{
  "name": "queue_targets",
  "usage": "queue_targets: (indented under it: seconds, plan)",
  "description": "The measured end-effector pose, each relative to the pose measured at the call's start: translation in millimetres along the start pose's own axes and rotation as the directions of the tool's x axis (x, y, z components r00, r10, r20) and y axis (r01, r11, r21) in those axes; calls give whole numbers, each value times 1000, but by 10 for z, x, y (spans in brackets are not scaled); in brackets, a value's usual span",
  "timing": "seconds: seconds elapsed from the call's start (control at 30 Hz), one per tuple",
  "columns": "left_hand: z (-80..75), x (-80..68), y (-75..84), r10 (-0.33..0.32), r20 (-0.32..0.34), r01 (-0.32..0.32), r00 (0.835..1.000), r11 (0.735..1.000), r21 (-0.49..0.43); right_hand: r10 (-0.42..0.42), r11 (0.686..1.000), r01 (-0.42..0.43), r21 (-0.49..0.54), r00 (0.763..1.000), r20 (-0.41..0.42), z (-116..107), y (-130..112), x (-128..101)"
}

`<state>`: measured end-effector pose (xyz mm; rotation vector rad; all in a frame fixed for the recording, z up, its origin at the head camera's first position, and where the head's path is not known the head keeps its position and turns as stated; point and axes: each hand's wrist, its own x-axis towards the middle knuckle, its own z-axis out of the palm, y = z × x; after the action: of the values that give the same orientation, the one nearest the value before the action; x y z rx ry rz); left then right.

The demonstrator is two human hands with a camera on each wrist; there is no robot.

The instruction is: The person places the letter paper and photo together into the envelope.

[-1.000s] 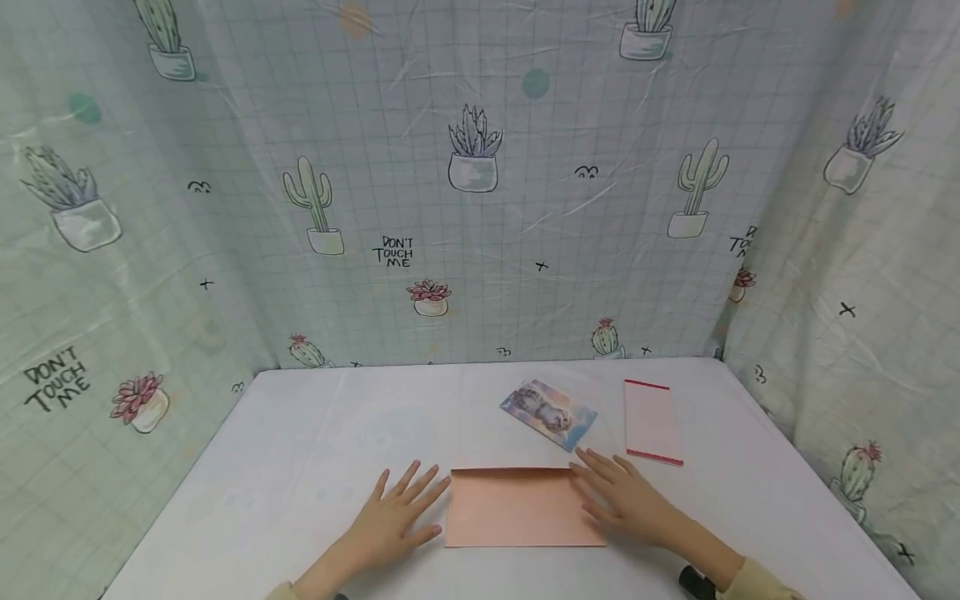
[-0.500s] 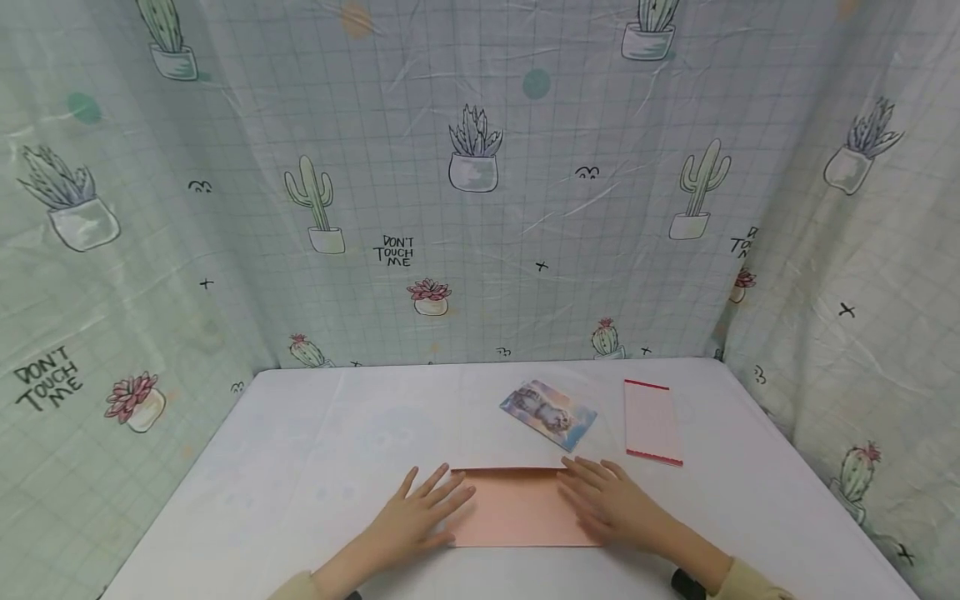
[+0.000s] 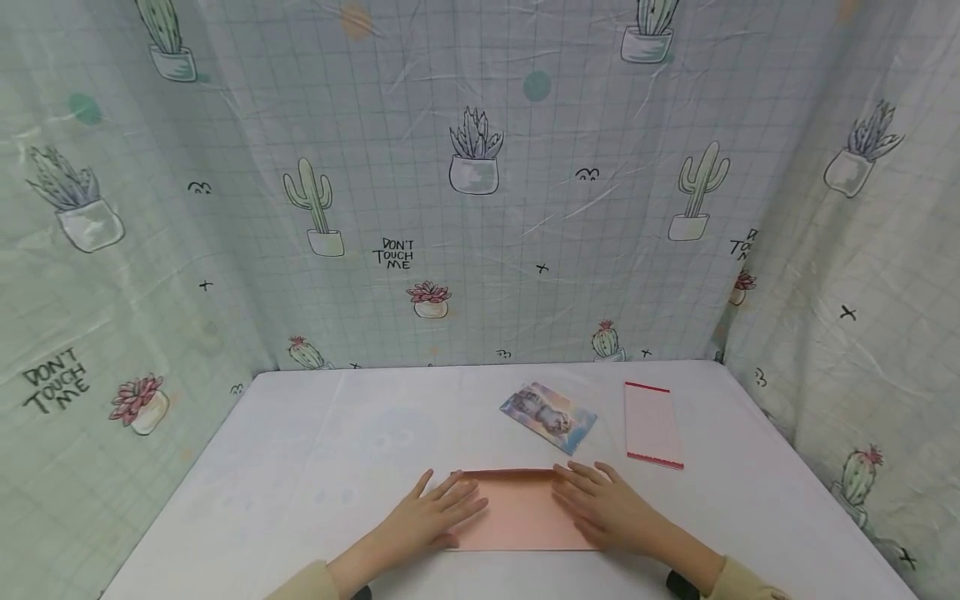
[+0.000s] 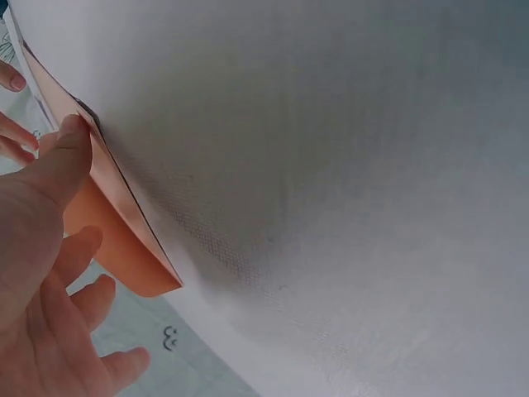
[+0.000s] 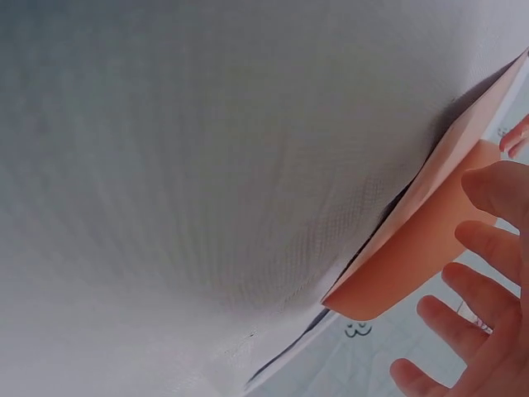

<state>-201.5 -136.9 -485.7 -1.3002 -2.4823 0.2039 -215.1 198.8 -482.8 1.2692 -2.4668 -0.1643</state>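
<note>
Bare hands, left, right; pale yellowish sleeves; dark band at right wrist, possibly camera strap.

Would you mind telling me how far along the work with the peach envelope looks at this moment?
Early. Done: the peach envelope lies flat on the white table. In hand: the left hand and the right hand rest flat on its two ends. Left: the photo card and the clear sleeve lie untouched beyond it.
</note>
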Motion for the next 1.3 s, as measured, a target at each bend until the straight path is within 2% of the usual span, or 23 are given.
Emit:
queue_targets:
  seconds: [0.47,0.7,0.93,1.1,1.2,1.3]
  plan:
    - [44,32,-10,6,-41,-2,999,997,82,22,1000,-22,19,999,36,30,24,13]
    - [62,43,-10,-2,-53,5,999,998,63,18,1000,-18,-3,1000,24,51,53,28]
    - [45,50,-4,-26,-5,27,1000,997,71,25,1000,-25,-9,1000,1,82,75,43]
    - [13,59,12,-88,74,88,993,996,-2,27,999,-27,-27,1000,-16,109,92,65]
    - [16,60,10,-128,105,132,986,991,-28,36,999,-36,-15,999,-1,120,99,81]
    - [44,54,-9,-160,107,164,981,986,-29,48,999,-49,23,998,47,117,105,107]
